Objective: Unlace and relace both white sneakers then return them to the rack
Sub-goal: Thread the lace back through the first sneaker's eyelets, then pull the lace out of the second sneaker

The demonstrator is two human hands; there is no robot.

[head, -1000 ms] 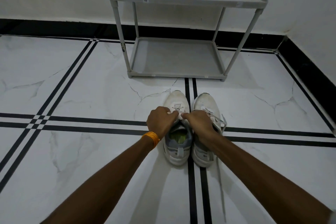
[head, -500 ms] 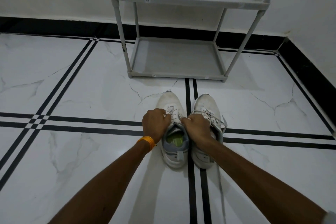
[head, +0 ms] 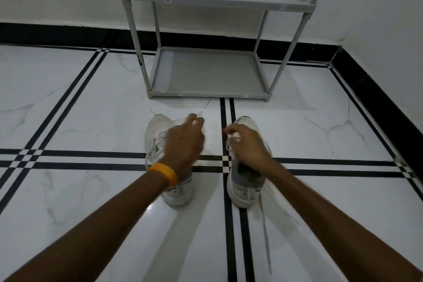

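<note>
Two white sneakers with grey heels stand on the floor, toes toward the rack, with a gap between them. The left sneaker (head: 156, 137) is laced, and its laces hang loose at its left side. My left hand (head: 185, 144) hovers over it, blurred, fingers spread and holding nothing. My right hand (head: 248, 146) rests on the right sneaker (head: 246, 186), its fingertips pinched on the lace near the toe. One loose white lace end (head: 265, 233) trails back along the floor by my right forearm.
A grey two-shelf rack (head: 207, 95) stands against the white wall just beyond the sneakers, with nothing on either shelf. The floor is white marble tile with black stripes. A black skirting runs along the back and right walls.
The sneakers stood pressed together with both hands at the left one's tongue. Now they stand apart, my left hand has let go, and my right hand is on the right sneaker.
</note>
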